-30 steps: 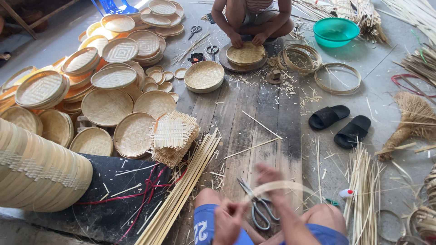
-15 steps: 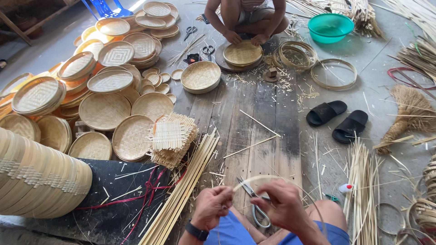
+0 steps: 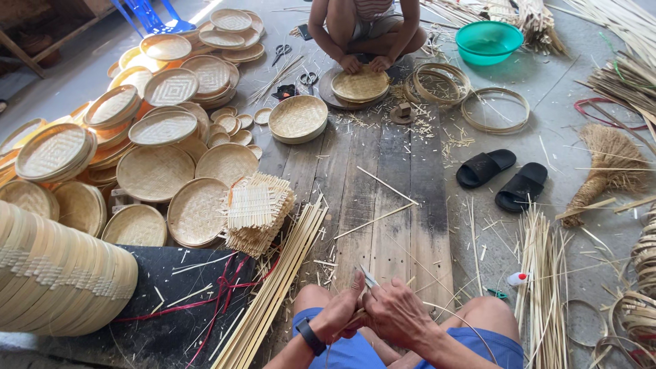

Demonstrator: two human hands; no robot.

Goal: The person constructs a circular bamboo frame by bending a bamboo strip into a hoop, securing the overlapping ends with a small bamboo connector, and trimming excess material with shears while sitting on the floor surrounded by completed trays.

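A thin bamboo hoop (image 3: 437, 311) is pinched between both hands, left hand (image 3: 339, 313) and right hand (image 3: 398, 316) pressed together; finished woven trays (image 3: 154, 171) are piled far left of them.

pale straw-coloured woven trays (image 3: 156, 171) show a fine criss-cross weave, some with a diamond pattern at the centre. the bowl (image 3: 488, 41) is bright teal. the sandals (image 3: 502, 178) are black, as is the mat (image 3: 171, 307), which carries red ribbon (image 3: 219, 290). the planks (image 3: 383, 205) are grey-brown. the person's shorts (image 3: 499, 345) are blue, the wristband (image 3: 311, 336) black.
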